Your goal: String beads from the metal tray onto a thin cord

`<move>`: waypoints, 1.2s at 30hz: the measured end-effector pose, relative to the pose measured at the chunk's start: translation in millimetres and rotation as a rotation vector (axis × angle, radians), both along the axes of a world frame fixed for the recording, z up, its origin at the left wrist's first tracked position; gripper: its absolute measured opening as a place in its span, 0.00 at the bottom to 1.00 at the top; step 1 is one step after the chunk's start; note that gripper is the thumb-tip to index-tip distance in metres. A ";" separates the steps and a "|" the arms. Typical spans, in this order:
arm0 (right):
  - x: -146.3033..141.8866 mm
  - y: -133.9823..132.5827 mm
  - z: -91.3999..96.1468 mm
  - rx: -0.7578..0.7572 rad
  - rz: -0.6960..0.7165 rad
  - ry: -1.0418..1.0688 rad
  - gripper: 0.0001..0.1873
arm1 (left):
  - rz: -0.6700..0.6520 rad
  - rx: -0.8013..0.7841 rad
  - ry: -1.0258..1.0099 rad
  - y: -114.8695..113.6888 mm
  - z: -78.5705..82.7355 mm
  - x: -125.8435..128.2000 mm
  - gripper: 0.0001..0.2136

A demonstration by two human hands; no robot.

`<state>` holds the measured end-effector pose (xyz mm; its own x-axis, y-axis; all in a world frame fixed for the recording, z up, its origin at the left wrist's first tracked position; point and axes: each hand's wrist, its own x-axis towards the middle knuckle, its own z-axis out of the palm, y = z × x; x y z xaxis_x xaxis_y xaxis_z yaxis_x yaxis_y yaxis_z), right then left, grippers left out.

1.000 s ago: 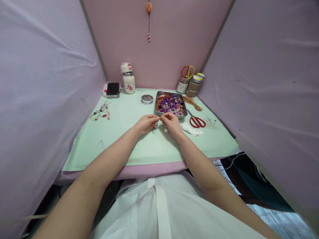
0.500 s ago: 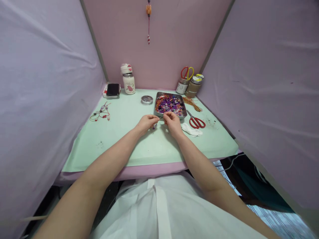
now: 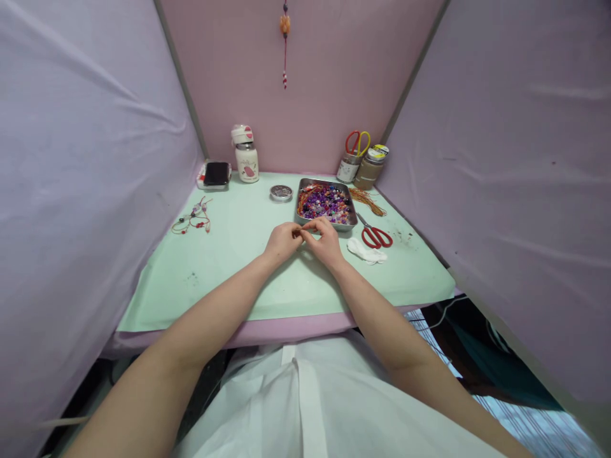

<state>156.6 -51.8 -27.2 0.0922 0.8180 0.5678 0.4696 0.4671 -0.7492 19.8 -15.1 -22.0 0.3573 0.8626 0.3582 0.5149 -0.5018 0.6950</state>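
Note:
Just in front of the metal tray of beads (image 3: 354, 228), my two hands meet at the fingertips. My left hand (image 3: 285, 242) is closed, its fingers curled inward in a pinch. My right hand (image 3: 325, 240) pinches against it, thumb and forefinger touching the left fingertips. A thin cord with small beads, seen between the hands a moment earlier, is now mostly hidden by the fingers. Purple, orange and clear beads fill the tray, with some orange thread at its left side.
Red-handled scissors (image 3: 377, 238) and a white cloth (image 3: 366, 251) lie right of my hands. Behind are orange threads (image 3: 367, 201), two jars (image 3: 371, 166), a small round dish (image 3: 281, 193), a bottle (image 3: 247, 162) and a phone (image 3: 217, 173). Beaded strings (image 3: 195, 218) lie at left.
My hands have come together, closing the gap where the thin cord showed. My left hand has turned inward, and the beads hanging beneath it are now out of sight.

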 end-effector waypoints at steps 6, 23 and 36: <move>2.8 1.0 0.7 -0.010 0.017 0.017 0.06 | 0.013 0.033 0.012 -1.3 1.3 1.3 0.06; 5.9 10.9 -8.4 -0.228 0.070 0.402 0.10 | -0.067 -0.537 -0.635 8.5 -3.3 2.5 0.12; 5.7 11.7 -8.0 -0.225 0.032 0.478 0.09 | -0.131 -0.770 -0.752 -0.4 9.3 2.9 0.11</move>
